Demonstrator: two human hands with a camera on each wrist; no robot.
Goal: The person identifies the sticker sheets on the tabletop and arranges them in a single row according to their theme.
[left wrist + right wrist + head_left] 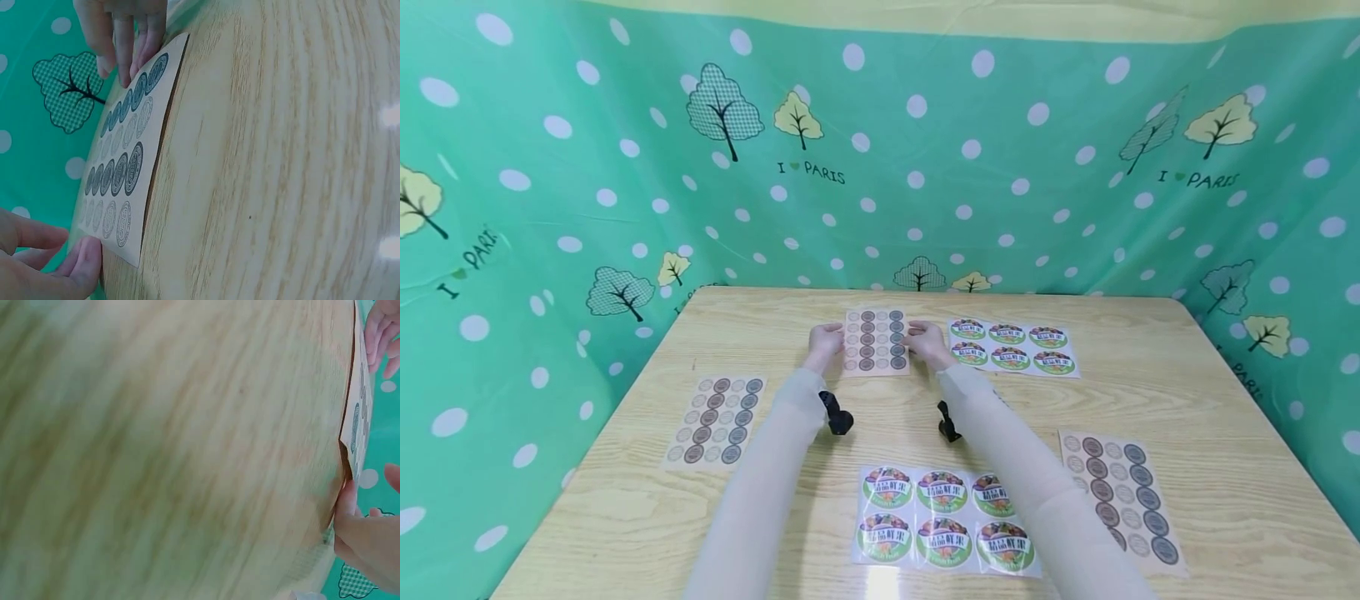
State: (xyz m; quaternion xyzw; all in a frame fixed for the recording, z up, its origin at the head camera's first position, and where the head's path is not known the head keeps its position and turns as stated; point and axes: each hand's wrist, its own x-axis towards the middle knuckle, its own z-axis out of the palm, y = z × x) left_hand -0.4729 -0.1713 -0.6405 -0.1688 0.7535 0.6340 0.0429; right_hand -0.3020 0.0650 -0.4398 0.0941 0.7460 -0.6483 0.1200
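A sheet of round stickers (875, 343), in brown, grey and pale columns, lies near the table's far edge between both hands. My left hand (826, 342) holds its left edge; in the left wrist view, the thumb (89, 255) meets the paper's border. At the opposite edge, my right hand (927, 343) grips the sheet. From the right wrist, fingers of that hand (369, 540) are seen at a slightly raised corner of the paper (352, 453). The undersides of the fingertips are partly hidden.
Fruit-label sheets lie right of the hands (1011, 347) and near the front (943, 521), the latter partly covered by the right sleeve (1037, 483). Similar round-sticker sheets rest at left (715, 422) and right (1123, 500). A green curtain (880, 167) hangs behind the wooden table (1187, 367).
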